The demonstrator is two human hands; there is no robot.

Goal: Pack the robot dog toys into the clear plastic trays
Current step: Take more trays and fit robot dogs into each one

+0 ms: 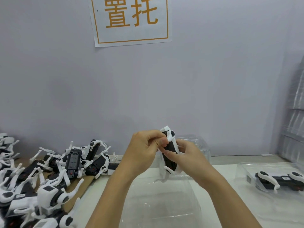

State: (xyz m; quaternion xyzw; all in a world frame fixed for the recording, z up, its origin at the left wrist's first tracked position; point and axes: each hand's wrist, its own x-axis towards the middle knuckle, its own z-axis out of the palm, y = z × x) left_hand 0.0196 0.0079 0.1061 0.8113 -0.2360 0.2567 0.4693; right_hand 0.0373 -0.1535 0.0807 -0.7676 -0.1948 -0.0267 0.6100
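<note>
A black-and-white robot dog toy point(170, 149) is held upright in the air above the table's middle. My left hand point(144, 150) grips its upper part from the left with curled fingers. My right hand point(185, 157) holds its body from the right, thumb across the black front. Below both hands lies an empty clear plastic tray point(161, 204) on the white table point(223, 168). Another clear tray point(269, 183) at the right holds a packed robot dog point(279, 178) lying on its side.
A heap of several loose robot dogs point(49, 178) covers the left on brown cardboard point(87, 181). A stack of clear trays point(294, 125) leans at the far right. A further clear tray point(197, 145) stands behind my hands. A grey wall with a paper sign point(131, 20) is behind.
</note>
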